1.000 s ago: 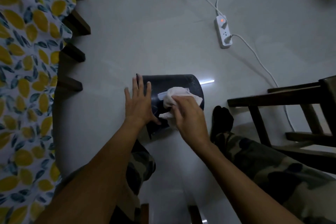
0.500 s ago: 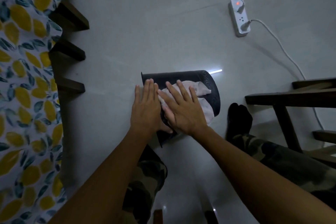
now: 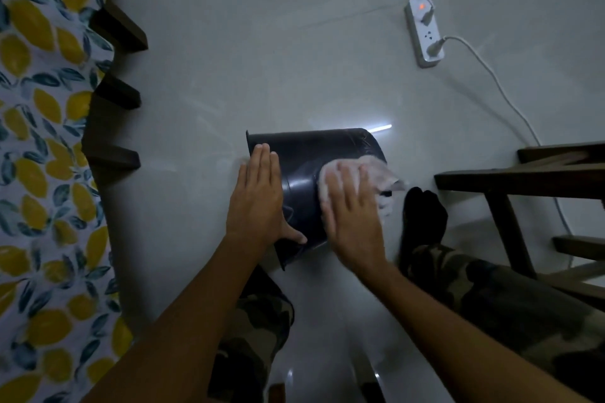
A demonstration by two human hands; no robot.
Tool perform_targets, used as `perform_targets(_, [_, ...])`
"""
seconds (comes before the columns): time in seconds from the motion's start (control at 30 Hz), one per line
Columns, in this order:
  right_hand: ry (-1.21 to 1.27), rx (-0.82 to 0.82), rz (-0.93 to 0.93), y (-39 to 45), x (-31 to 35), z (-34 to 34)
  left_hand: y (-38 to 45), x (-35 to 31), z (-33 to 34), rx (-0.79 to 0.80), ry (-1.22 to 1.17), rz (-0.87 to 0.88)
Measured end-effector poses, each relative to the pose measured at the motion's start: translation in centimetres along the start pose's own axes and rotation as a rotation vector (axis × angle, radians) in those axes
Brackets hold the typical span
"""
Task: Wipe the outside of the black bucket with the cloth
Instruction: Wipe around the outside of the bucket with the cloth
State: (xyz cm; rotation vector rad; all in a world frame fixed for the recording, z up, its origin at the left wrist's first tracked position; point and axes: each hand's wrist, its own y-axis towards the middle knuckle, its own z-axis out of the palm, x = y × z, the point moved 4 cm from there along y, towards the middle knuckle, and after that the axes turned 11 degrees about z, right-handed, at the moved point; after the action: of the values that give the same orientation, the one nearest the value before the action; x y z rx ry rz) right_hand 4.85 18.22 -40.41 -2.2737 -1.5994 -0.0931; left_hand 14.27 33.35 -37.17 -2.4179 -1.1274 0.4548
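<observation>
Right hand (image 3: 352, 206) has slid the cloth (image 3: 376, 170) rightward along the black bucket (image 3: 301, 180), palm flat on it; left hand (image 3: 258, 196) flat too, bracing. Wiping mid-way.

Dim overall, with a cool grey-green cast. My only hard highlight is a thin white glare streak on the glossy floor (image 3: 327, 42), just past the black bucket (image 3: 314, 154). Softer sheen spreads around it; small specular spots show near the bottom edge. Power strip (image 3: 424, 33) shows a tiny orange glow. Right hand (image 3: 353, 209) and cloth (image 3: 370, 170) smear with motion blur; left hand (image 3: 258, 203) is sharper. Wide-angle bending is clear at the lemon-print fabric (image 3: 42, 141) on the left. Shadows soft, detail muddy in dark areas.
</observation>
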Motion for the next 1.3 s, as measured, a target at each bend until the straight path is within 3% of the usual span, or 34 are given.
perform_targets(0.1, [-0.059,0.080,-0.285,0.5,2.6,0.7,-0.2,0.0,0.2,-0.008,-0.001,0.018])
perform_targets(0.17, [-0.075,0.091,-0.325,4.2,3.7,0.1,-0.2,-0.1,0.1,-0.023,-0.013,0.026])
perform_targets(0.33, [0.044,0.035,0.063,13.1,1.3,-1.9,-0.1,-0.4,-0.7,0.003,-0.036,0.006])
perform_targets(0.47, [-0.035,-0.086,0.082,8.6,-2.8,-1.4,0.2,-0.2,-0.7,-0.006,-0.040,0.019])
perform_targets(0.6, [-0.083,0.049,-0.096,-1.3,-1.8,1.8,0.2,-0.3,-0.1,-0.018,-0.010,0.018])
perform_targets(0.73, [-0.012,0.023,-0.256,1.2,1.2,0.1,0.1,-0.1,0.0,-0.019,-0.003,0.031])
perform_targets(0.83, [0.072,-0.027,-0.171,8.5,3.0,-2.4,0.1,-0.5,0.0,-0.011,-0.007,0.039])
perform_targets(1.0, [0.052,0.040,0.251,16.2,-1.0,-2.7,0.4,-0.7,-0.3,-0.006,-0.025,0.017])
perform_targets(1.13, [0.210,-0.105,0.206,11.7,-3.6,-3.4,0.6,-0.7,-0.1,-0.018,-0.048,0.015])
perform_targets(1.3, [0.075,-0.114,0.116,1.1,-3.5,-0.4,0.5,-0.8,0.1,-0.030,-0.047,0.024])
